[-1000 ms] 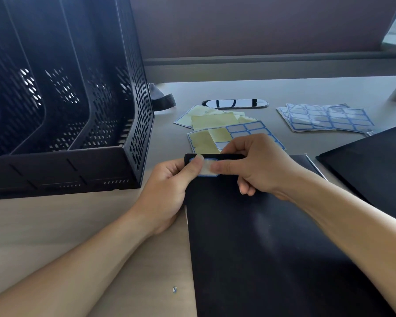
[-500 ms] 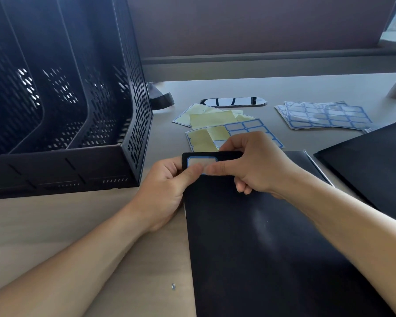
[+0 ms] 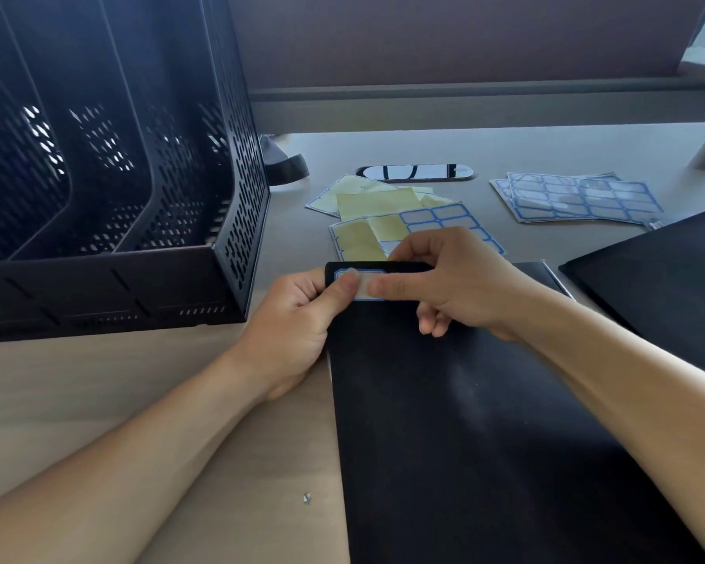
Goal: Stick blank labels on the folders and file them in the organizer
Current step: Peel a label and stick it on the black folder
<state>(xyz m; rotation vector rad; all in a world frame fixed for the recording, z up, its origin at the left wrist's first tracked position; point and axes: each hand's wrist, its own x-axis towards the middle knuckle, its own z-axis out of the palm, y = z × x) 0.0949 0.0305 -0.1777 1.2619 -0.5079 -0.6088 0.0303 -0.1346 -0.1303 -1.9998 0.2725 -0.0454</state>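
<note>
A black folder [image 3: 465, 441] lies flat on the desk in front of me. A blue-bordered blank label [image 3: 365, 283] sits at its top left corner. My left hand [image 3: 290, 331] grips that corner, its thumb pressing on the label's left part. My right hand [image 3: 448, 278] presses its thumb on the label's right part, the other fingers curled over the folder's top edge. The black mesh organizer [image 3: 110, 189] stands at the left with upright slots, nothing visible in them.
Partly peeled label sheets [image 3: 387, 221] with yellow backing lie just beyond the folder. A stack of full label sheets [image 3: 574, 197] lies at the back right. A second black folder [image 3: 660, 287] lies at the right. A black oval desk grommet [image 3: 416, 173] sits behind.
Both thumbs have slid across the label, rubbing it onto the folder corner. The folder and arms have stayed nearly in place.
</note>
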